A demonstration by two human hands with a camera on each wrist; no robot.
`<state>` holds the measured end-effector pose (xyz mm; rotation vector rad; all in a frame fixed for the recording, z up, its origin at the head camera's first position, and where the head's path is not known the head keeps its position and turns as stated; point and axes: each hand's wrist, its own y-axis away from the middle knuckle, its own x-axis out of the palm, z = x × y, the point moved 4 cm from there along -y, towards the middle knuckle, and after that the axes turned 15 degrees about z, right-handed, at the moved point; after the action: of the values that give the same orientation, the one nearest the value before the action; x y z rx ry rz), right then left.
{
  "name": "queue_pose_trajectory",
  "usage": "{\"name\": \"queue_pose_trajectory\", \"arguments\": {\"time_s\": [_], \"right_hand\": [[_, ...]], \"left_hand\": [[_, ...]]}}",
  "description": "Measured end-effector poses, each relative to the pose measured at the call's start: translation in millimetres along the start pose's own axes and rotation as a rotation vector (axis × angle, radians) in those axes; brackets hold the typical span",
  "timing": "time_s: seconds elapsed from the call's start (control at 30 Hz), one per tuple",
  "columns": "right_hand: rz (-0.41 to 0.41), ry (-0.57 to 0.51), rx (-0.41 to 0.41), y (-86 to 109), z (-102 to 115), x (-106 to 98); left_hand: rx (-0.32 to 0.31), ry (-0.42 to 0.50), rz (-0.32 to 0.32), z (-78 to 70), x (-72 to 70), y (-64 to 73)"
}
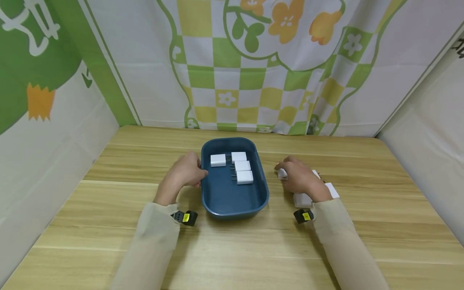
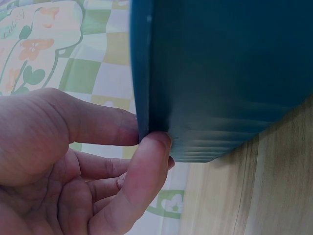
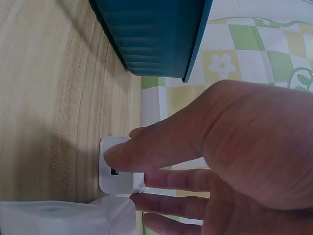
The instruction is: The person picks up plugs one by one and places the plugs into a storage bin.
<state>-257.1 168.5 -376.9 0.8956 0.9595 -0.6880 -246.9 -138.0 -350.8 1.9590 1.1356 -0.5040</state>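
Note:
My left hand (image 1: 185, 169) pinches the left rim of a dark blue plastic bin (image 1: 233, 203) between thumb and fingers; the left wrist view shows the thumb and a finger on either side of its rim (image 2: 142, 73). Inside the bin lie several white USB wall chargers (image 1: 244, 177) with metal prongs. Right of the bin, my right hand (image 1: 299, 179) pinches another white charger (image 1: 282, 174) at the table. In the right wrist view, my thumb presses that charger's (image 3: 115, 183) face beside its dark port, with fingers at its far side.
More white chargers (image 1: 302, 200) lie on the wooden table (image 1: 246, 257) under and beside my right hand, partly hidden by it. A printed curtain (image 1: 250, 92) hangs along the table's back edge, with white cloth at both sides.

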Motion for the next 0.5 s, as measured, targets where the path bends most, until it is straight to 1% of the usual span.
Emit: {"name": "queue_pose_trajectory", "arguments": {"time_s": [0.37,0.5], "right_hand": [[0.008,-0.036,0.030,-0.3,-0.4,0.2],[0.005,-0.051,0.060,0.1,-0.8,0.5]], "left_hand": [[-0.006,0.000,0.006,-0.5,-0.6,0.7],[-0.009,0.008,0.011,-0.3,-0.6,0.7]]}}
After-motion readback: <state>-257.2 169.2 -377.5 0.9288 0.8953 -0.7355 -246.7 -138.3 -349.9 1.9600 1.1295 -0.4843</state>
